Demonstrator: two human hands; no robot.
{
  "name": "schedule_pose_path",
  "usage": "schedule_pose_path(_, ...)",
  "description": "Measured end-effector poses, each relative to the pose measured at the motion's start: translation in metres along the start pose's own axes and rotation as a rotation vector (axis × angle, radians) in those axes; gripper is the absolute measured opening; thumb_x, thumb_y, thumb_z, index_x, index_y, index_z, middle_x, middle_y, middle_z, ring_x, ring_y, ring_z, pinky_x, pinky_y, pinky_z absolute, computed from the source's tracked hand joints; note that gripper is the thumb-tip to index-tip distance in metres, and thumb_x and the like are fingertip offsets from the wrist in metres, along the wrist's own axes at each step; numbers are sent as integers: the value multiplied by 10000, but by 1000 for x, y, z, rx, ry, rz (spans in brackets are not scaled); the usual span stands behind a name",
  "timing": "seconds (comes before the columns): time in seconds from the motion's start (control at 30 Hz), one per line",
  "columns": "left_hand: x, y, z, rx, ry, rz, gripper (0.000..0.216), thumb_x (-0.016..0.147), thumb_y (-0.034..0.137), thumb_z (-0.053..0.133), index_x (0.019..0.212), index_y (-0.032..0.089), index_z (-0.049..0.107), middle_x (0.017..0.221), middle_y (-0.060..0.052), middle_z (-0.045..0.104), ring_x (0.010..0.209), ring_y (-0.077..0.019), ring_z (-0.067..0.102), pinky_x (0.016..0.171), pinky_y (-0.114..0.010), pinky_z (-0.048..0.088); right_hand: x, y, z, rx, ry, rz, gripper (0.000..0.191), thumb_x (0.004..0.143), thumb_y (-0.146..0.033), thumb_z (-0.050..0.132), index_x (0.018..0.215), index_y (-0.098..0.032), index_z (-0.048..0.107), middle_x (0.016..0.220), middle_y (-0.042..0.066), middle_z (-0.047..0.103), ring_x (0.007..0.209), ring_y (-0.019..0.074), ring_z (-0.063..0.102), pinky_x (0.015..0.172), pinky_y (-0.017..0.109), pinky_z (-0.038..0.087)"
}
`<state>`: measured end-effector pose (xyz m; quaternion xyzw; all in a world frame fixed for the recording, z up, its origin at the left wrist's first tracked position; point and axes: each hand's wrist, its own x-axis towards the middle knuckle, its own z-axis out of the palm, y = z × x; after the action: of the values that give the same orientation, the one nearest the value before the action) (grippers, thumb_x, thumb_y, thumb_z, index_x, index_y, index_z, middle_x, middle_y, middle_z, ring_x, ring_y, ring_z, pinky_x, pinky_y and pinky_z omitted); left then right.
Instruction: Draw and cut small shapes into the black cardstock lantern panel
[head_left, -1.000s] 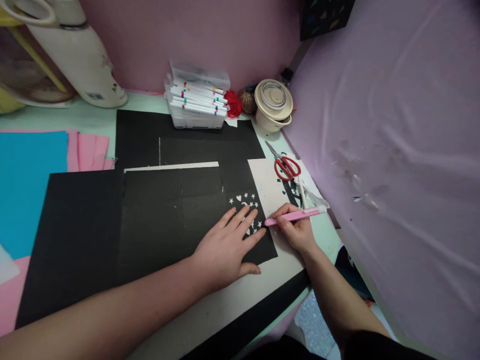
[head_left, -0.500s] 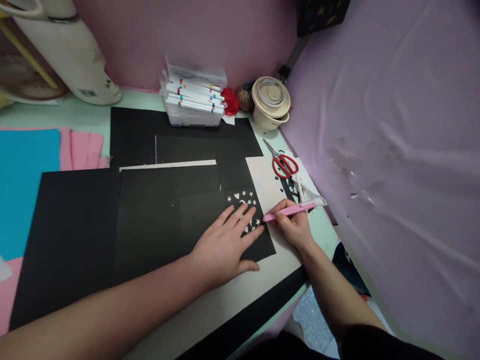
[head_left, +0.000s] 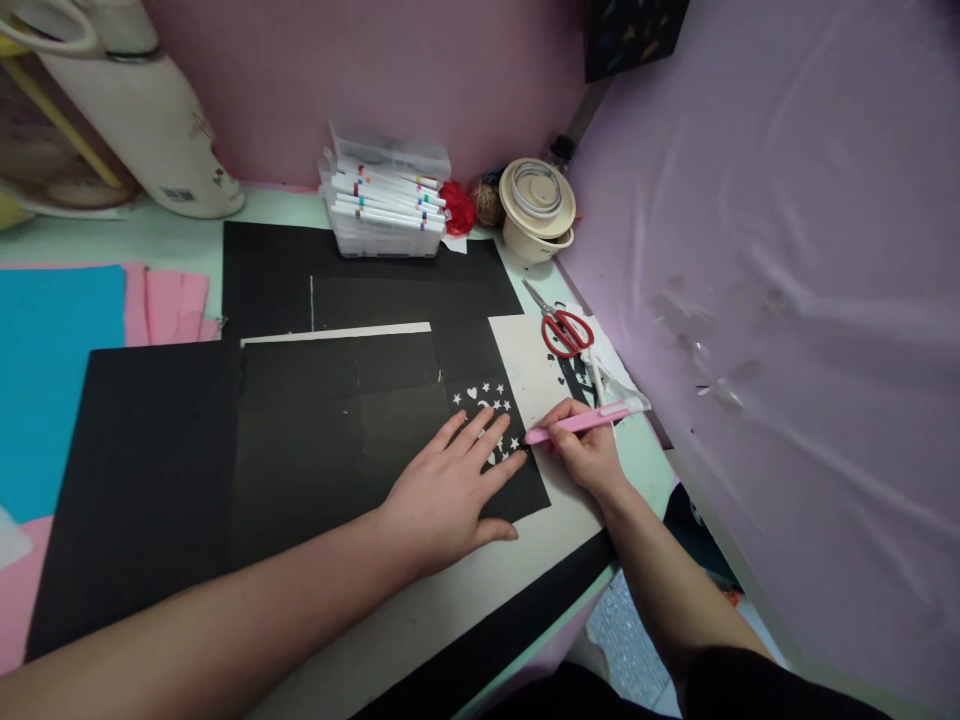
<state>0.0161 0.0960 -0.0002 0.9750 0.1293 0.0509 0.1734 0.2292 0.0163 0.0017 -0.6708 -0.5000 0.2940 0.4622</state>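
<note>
My left hand (head_left: 448, 482) lies flat with its fingers spread on a sheet of black card (head_left: 300, 450). Around its fingertips, small star, heart and moon cut-outs (head_left: 472, 393) show white through the card. A slim pink craft knife (head_left: 577, 422) is pinched in my right hand (head_left: 589, 450), tilted, its tip at the card's right edge beside a star. The fine blade is too small to make out. Under the black card lies a white sheet (head_left: 517, 350), where the side of my right hand rests.
Red-handled scissors (head_left: 566, 333) lie beyond my right hand, near small black scraps (head_left: 561, 380). A box of white markers (head_left: 386, 205) and a lidded beige bowl (head_left: 534, 215) stand at the back. Blue paper (head_left: 56, 370) lies at left. A purple-covered wall (head_left: 787, 350) bounds the right.
The view has shifted very slightly. Both hands and the craft knife keep nearly the same place on the card.
</note>
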Motion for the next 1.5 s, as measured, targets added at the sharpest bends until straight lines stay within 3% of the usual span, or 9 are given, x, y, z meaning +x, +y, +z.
schedule_pose_path(1.13, -1, 0, 1, 4, 11, 8, 750, 854, 732, 410, 1454, 281, 394, 1582, -132, 243, 1474, -313, 152, 1179, -480, 102, -1, 4, 1, 5, 1, 10, 108, 844, -258, 597, 758, -201, 628, 629, 2, 660, 529, 132, 576, 507, 254, 455)
schedule_pose_path(1.33, 0, 0, 1, 1, 9, 2, 728, 856, 727, 415, 1439, 290, 417, 1583, -126, 243, 1473, -314, 158, 1176, -484, 115, -1, 0, 1, 72, 103, 50, 174, 848, -353, 619, 756, -209, 589, 567, -23, 608, 437, 115, 501, 438, 245, 400)
schedule_pose_path(1.5, 0, 0, 3, -1, 16, 1, 739, 852, 736, 408, 1439, 288, 420, 1581, -129, 247, 1472, -322, 158, 1176, -492, 112, -7, -8, 5, 27, 200, 27, 263, 846, -375, 662, 684, -228, 515, 541, -38, 559, 471, 126, 487, 489, 264, 399)
